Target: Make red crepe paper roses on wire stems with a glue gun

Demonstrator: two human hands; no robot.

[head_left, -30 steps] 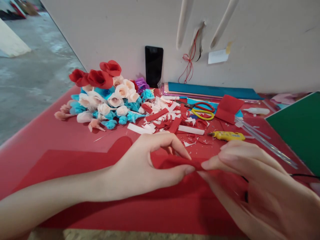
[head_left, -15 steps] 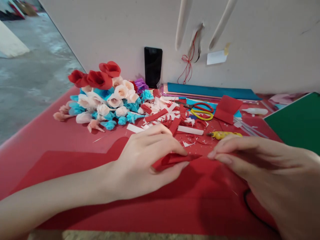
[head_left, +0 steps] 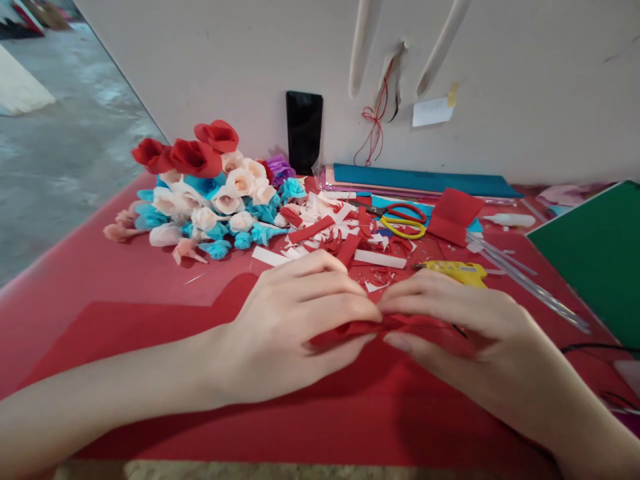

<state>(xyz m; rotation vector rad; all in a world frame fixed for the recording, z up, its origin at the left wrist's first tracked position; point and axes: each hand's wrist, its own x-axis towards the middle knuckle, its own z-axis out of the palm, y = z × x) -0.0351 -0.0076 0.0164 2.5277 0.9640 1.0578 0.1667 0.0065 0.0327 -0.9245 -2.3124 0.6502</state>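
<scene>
My left hand pinches a folded piece of red paper between thumb and fingers, just above the red tabletop. From the other side my right hand closes on the same paper, its fingertips almost touching those of the left. Much of the paper is hidden inside both hands. Behind the right hand lies a yellow hot glue gun. Red and white paper scraps are strewn beyond the left hand, with scissors with red and yellow handles beside them.
A heap of paper flowers fills the back left. A black phone leans against the wall. Blue paper, a red paper square, clear glue sticks and a green board lie toward the right. Flat red paper lies under my left forearm.
My right hand has moved left, up to my left hand, and now grips the far end of the red paper. The glue gun and glue sticks show more fully. My left hand stays nearly still.
</scene>
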